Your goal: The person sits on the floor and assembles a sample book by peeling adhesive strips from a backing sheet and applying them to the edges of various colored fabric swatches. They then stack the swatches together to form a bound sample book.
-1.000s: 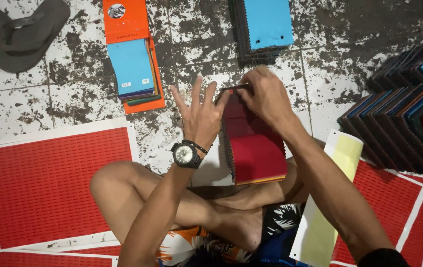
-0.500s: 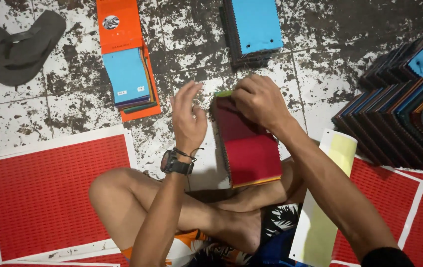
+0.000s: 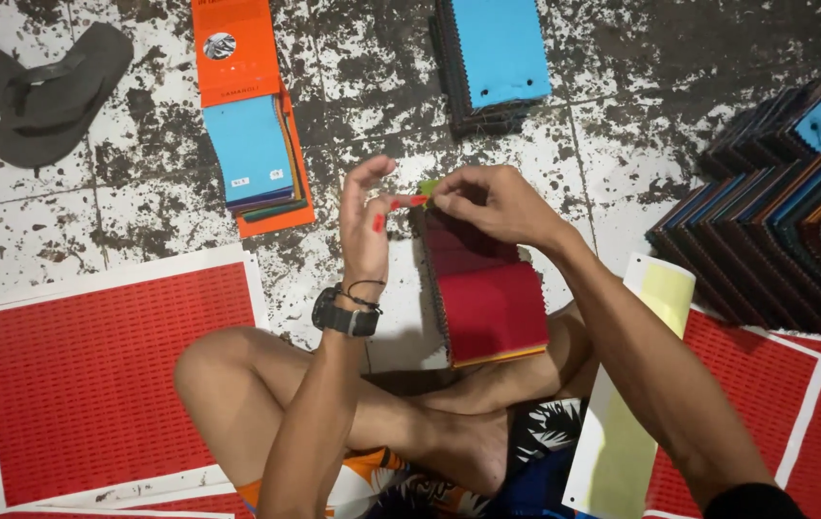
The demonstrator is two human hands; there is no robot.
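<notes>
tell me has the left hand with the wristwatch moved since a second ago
Yes. The left hand was spread open against the top edge of the red fabric swatch stack; now it is turned edge-on just left of that edge, fingers raised, nearer the orange sample folder.

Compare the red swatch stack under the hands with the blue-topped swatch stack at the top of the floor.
The red swatch stack has a red top sheet; the blue-topped stack has a bright blue one. The red stack lies by the person's legs, with the left hand and right hand at its far end; the blue-topped stack lies untouched. Both are rectangular fabric stacks on the tiled floor.
</notes>
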